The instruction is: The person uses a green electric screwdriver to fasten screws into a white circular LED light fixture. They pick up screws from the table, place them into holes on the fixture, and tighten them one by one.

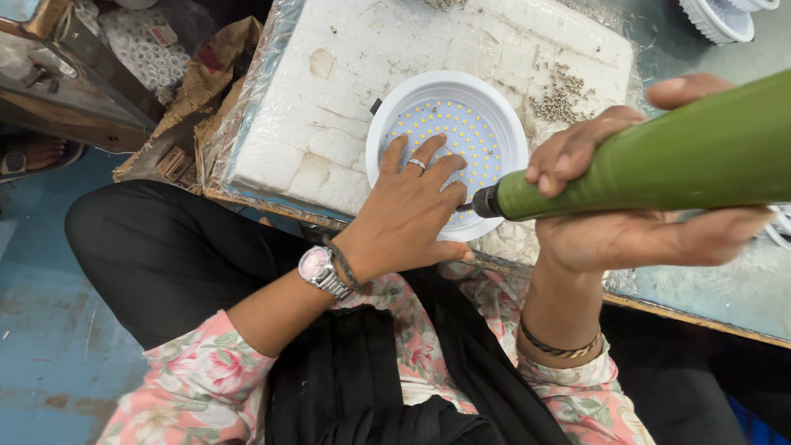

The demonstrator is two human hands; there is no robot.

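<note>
Crowding lamp (461,124): screws (559,103) (foam block (329,107))

A slab of white foam (329,124), chipped and wrapped in clear plastic film, lies on the bench (725,288) beyond the hands. A scatter of small metal screws (560,99) sits on the foam just above the right hand — loose, in a rough heap. Farther off, past the right hand at the bench's far corner, stands a stack of white ribbed housings (721,18). To the left of the left hand, crumpled brown paper (206,74) spills beside the foam, and beyond it a clear bag of small white rings (152,45) rests in a worn wooden tray (62,103). Below — a scuffed blue floor (49,346).
</note>
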